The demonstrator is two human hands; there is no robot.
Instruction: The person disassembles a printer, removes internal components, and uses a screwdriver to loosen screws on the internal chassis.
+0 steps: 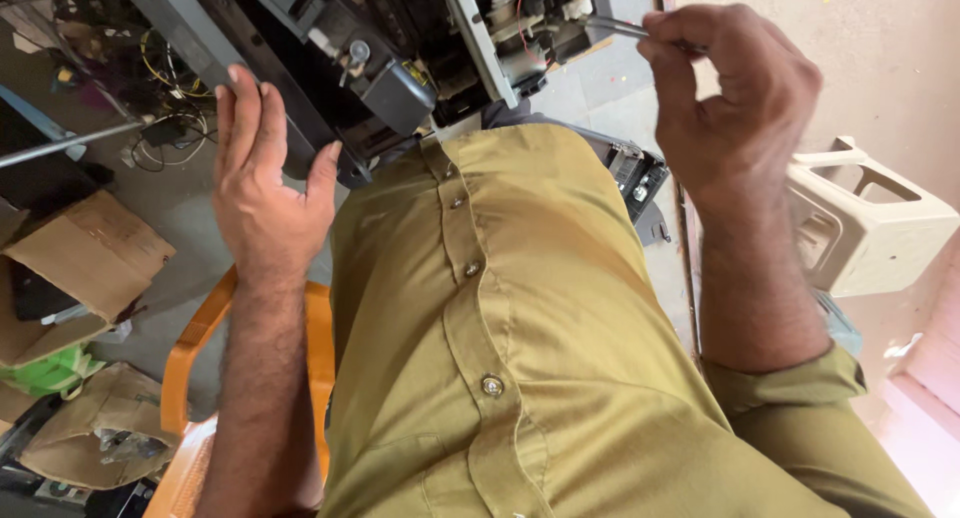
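Right hand: the right hand [725, 103] is closed, fingers and thumb pinching the handle end of a thin metal tool [625, 29].
Tool: it runs leftward from the fingertips, and its tip meets the inner parts of the opened machine [430, 48] at the far edge of the view.
Left hand: the left hand [265, 178] is open, fingers straight and together, thumb spread, holding nothing; it stands upright just beside the machine's dark left side, whether touching it I cannot tell.
Machine: a dismantled device with black casing, a grey metal frame and red wires showing, lying far from the body, between the two hands.
Near: an olive button shirt [520, 348] fills the middle.
Left: an orange plastic chair [195, 378], brown cardboard boxes [85, 258], tangled cables [165, 88] on the floor.
Right: a beige plastic stool [865, 223] tipped on its side.
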